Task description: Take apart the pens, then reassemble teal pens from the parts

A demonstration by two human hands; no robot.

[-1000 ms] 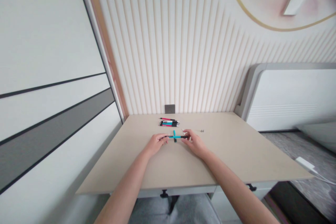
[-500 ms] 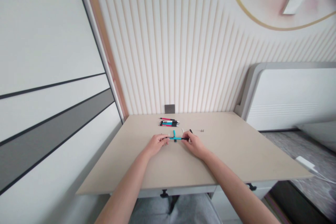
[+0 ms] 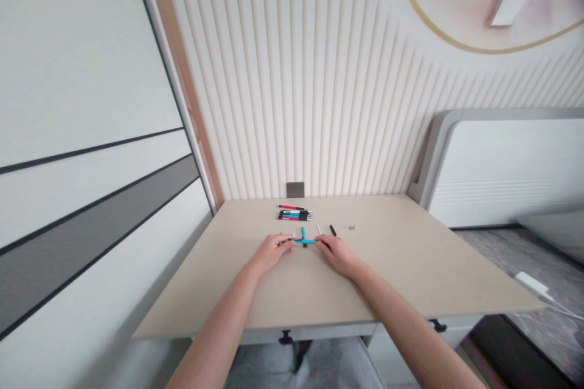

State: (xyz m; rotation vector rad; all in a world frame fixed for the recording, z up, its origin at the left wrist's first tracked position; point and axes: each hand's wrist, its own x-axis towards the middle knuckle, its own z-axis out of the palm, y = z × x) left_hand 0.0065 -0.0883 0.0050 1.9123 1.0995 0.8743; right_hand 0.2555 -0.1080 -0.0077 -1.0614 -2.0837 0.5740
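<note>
My left hand (image 3: 272,249) is closed around the left end of a blue pen barrel (image 3: 309,242), with a thin dark piece also at its fingers. The fingers of my right hand (image 3: 336,251) pinch the barrel's right end, so it lies level between both hands. Beneath and behind it, a second blue pen piece (image 3: 303,231) with a dark lower end lies crosswise on the desk. A slim white rod (image 3: 319,228) and a short black pen part (image 3: 333,230) rest just beyond my right hand. My fingers hide both ends of the barrel.
Pens (image 3: 294,215) in red, blue, white and black lie in a pile towards the wall. Small metallic bits (image 3: 351,228) sit right of the black part. The beige desk (image 3: 410,267) meets a ribbed wall with a dark socket (image 3: 295,189).
My right hand has shifted slightly down and turned on the barrel. The black part has come into view on the desk beyond it. My left hand has barely moved.
</note>
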